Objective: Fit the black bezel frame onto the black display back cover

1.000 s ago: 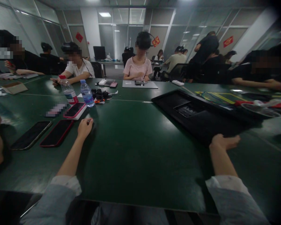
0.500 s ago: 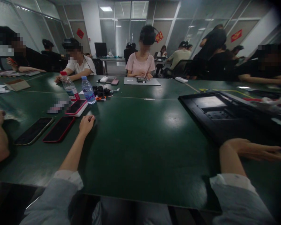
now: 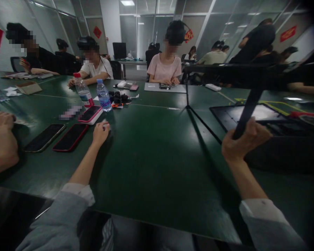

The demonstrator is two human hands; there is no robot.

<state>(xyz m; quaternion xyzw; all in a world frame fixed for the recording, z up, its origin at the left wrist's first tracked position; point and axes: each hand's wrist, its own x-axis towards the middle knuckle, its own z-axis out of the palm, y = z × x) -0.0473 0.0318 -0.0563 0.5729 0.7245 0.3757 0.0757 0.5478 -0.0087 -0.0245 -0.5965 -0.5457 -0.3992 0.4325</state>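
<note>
My right hand (image 3: 242, 141) grips a dark upright bar of a black frame (image 3: 248, 111), which is raised above the table at the right. Thin black rods of the frame slant down to the tabletop. Behind and beneath it lies a flat black casing (image 3: 295, 129) with a bright, shiny area. Resting on the table at the left, my left hand (image 3: 101, 133) has its fingers curled together. A small dark spot shows between them, too small to name. Closest to this hand is a pink-edged phone (image 3: 90, 114) on a white box.
Two phones (image 3: 45, 138) (image 3: 71, 137) lie left of my left forearm. A red-capped bottle (image 3: 83, 92) and a blue-capped bottle (image 3: 104, 96) stand beyond. Another person's hand (image 3: 1, 122) rests at the left edge. Several people sit around the green table (image 3: 157, 167).
My right hand has moved left and up and now grips the black frame, which has been raised. The view has shifted slightly; my left hand keeps its place by the phones.
</note>
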